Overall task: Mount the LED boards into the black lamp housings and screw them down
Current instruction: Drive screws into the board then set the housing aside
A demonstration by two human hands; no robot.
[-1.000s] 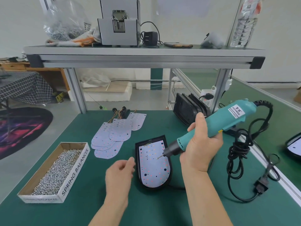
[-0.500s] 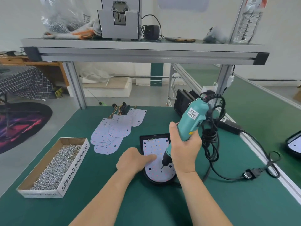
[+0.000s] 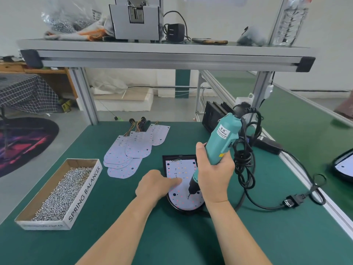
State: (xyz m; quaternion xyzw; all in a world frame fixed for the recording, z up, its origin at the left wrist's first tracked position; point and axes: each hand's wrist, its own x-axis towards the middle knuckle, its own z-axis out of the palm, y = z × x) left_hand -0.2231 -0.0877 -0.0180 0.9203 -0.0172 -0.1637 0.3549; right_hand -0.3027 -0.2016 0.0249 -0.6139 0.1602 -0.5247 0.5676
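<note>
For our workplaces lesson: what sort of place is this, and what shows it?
Probably a lamp-assembly workshop: the right hand holds an electric screwdriver over an LED board in a black housing, beside spare boards and a box of screws.

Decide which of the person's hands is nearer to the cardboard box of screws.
Left. The left hand presses on the LED board, right of the box with green mat between them. The right hand grips the screwdriver farther right, beyond the left hand.

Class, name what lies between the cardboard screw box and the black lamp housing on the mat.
Head view: mostly bare green mat. The loose LED boards edge into its far side, and the left hand crosses it beside the housing.
</note>
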